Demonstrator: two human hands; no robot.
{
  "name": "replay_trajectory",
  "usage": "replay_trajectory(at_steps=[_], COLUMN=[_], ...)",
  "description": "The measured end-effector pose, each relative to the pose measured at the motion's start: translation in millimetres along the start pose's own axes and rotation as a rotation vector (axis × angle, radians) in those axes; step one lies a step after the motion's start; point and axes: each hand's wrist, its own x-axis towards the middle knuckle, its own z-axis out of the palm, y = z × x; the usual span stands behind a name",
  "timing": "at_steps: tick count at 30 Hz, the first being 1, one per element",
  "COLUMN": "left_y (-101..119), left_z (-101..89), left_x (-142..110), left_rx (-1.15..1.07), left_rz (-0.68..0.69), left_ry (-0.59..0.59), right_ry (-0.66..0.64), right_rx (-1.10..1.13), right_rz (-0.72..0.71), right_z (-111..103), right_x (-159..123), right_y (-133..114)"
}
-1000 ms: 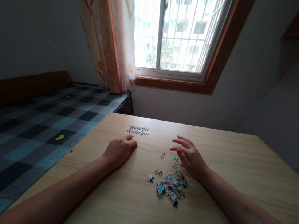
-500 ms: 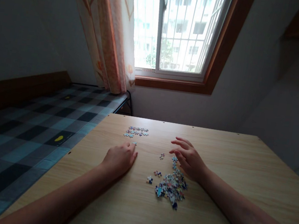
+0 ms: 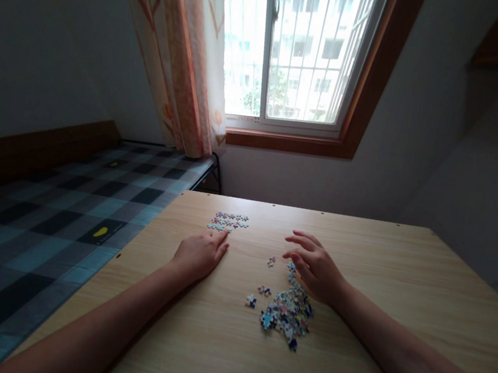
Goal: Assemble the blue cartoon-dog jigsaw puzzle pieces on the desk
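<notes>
My left hand (image 3: 201, 254) rests on the table with its index finger stretched out. That fingertip touches a light-blue jigsaw piece (image 3: 228, 230) at the right end of the nearest row of jigsaw pieces (image 3: 220, 227). Two more rows of jigsaw pieces (image 3: 232, 217) lie just behind it. My right hand (image 3: 314, 264) is open, its fingers spread and holding nothing, over the back of a pile of jigsaw pieces (image 3: 286, 312). Left of this hand lies a loose jigsaw piece (image 3: 271, 262). Further loose pieces (image 3: 251, 300) sit beside the pile.
The wooden table (image 3: 393, 273) carries all the pieces. A bed with a checked cover (image 3: 57, 210) stands along its left side. Behind are a barred window (image 3: 312, 54) and a flowered curtain (image 3: 179, 49).
My left index finger has slid the light-blue jigsaw piece away from me, up to the end of the nearest row. My right hand has stayed about where it was.
</notes>
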Motion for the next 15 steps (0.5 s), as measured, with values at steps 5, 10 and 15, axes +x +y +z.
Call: replay_trajectory(at_steps=[5, 10, 15], left_y=[-0.7, 0.4, 1.2], left_z=[0.8, 0.3, 0.2], left_x=[1.3, 0.9, 1.4], left_rx=[-0.017, -0.008, -0.005], left_rz=[-0.007, -0.016, -0.017], left_ry=[-0.004, -0.001, -0.002], right_ry=[-0.002, 0.0, 0.001], right_rx=[-0.007, -0.006, -0.001], right_rz=[-0.008, -0.009, -0.003], right_z=[0.9, 1.3, 0.3], right_x=[0.0, -0.4, -0.1], right_y=[0.8, 1.6, 0.1])
